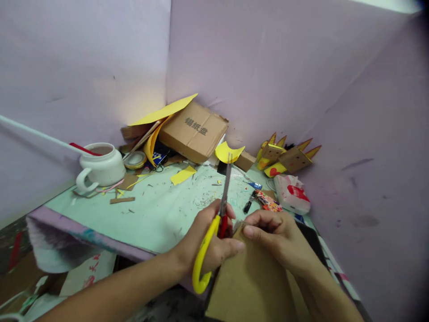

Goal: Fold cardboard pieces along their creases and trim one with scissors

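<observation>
A pair of scissors [227,185] with yellow and red handles rests in my left hand [209,241], its blades together and pointing away from me. The left thumb lies close to the upper edge of a brown cardboard sheet [251,277]; whether it touches is hard to tell. My right hand [276,230] pinches that sheet at its top edge between thumb and fingers. The lower part of the cardboard runs out of the picture at the bottom.
On the pale green tabletop [161,214] lie paper scraps and a yellow strip [182,175]. A white mug [103,165] stands left, a cardboard box [194,132] at the back. Cardboard figures with yellow spikes [291,158] and a tissue pack [291,194] are at right, by the wall.
</observation>
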Tool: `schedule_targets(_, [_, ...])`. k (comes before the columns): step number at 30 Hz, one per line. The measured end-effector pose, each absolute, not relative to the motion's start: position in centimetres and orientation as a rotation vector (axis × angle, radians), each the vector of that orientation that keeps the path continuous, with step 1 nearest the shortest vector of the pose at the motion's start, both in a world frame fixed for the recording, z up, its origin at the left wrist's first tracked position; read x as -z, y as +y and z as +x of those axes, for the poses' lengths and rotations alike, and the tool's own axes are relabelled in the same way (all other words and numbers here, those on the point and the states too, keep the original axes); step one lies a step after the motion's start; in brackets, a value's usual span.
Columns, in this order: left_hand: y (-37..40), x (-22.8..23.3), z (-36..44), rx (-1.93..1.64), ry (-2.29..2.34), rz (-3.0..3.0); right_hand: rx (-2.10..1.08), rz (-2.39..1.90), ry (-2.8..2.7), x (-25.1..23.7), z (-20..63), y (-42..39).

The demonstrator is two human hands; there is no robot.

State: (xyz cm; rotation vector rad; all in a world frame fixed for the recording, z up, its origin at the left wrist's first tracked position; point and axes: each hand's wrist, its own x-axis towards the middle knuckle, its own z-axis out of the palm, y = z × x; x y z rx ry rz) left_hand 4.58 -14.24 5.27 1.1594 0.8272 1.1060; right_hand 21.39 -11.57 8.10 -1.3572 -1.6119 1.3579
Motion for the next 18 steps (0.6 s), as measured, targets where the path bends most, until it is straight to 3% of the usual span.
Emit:
schedule_targets(8, [-13.7,-3.8,3.0,-0.975,0.745,1.134,-1.266,-1.420,-1.501,-7.0,23.0,-10.8])
schedule_targets(15, [-16.2,-3.5,2.1,-0.957,0.945,1.243,-0.748,-1.495,-1.335,-6.1,23.8,-12.7])
schedule_targets(18, [-17.2,-2.6,2.7,-1.138,0.958,1.203,-0.612,-1.477,-1.229,-5.3,24.4,-14.0])
